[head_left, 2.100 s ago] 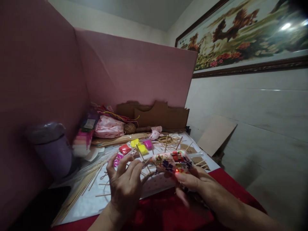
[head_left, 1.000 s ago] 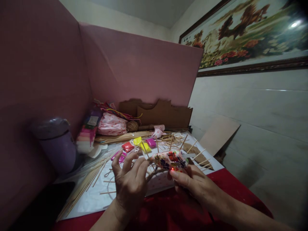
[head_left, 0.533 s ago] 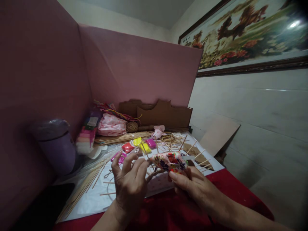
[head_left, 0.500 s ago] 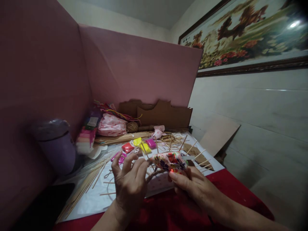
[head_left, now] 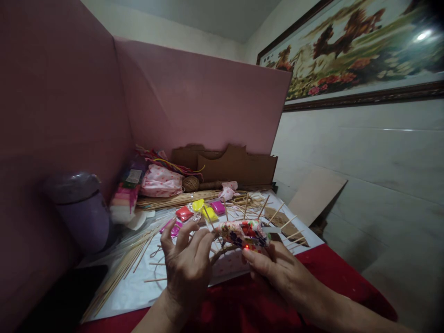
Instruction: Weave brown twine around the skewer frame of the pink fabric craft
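Note:
My right hand (head_left: 274, 266) is wrapped round a flower-patterned glue gun (head_left: 244, 232) with a small red light glowing on its side. A pale glue stick (head_left: 271, 229) pokes out of its right end, and its nozzle points at my left fingertips. My left hand (head_left: 189, 256) has its thumb and forefinger pinched beside the nozzle while the other fingers are raised; what they hold is hidden. Below the gun curves a brown cord-like rim (head_left: 222, 253), with thin wooden sticks (head_left: 263, 206) radiating around it. Pale pink dotted cloth (head_left: 231, 263) shows under the rim.
Red, yellow and purple clay packets (head_left: 210, 213) lie behind my hands. Loose wooden sticks (head_left: 133, 252) lie on the left. Farther back are a twine ball (head_left: 190, 183), a dotted pink bag (head_left: 162, 179) and brown cardboard (head_left: 239, 166). A purple bin (head_left: 81, 217) stands at left.
Almost nothing differs. The glue gun and my right hand have shifted very slightly, and my left hand keeps its place.

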`<state>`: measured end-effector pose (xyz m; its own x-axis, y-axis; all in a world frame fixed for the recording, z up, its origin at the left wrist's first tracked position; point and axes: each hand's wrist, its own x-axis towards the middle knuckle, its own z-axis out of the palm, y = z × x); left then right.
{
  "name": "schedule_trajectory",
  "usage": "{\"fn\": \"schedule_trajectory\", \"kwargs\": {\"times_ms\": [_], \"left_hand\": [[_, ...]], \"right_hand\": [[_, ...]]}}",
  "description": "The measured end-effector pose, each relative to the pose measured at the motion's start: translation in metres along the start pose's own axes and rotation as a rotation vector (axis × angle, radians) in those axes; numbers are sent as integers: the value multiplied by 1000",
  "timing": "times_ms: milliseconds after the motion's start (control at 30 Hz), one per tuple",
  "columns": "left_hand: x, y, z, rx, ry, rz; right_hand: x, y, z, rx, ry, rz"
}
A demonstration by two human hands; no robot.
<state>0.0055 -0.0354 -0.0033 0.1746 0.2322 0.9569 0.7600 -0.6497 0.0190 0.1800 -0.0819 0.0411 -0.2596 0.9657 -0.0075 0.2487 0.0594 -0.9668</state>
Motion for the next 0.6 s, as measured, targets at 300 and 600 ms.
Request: {"fn": "schedule_trajectory", "kwargs": {"times_ms": [300,600], "left_hand": [[-1,-1,0,24,-18,14],[-3,-3,2,27,6,17]], "right_hand": [[1,-5,1,-19,10,-62],[2,3,1,-53,48,-43]]}}
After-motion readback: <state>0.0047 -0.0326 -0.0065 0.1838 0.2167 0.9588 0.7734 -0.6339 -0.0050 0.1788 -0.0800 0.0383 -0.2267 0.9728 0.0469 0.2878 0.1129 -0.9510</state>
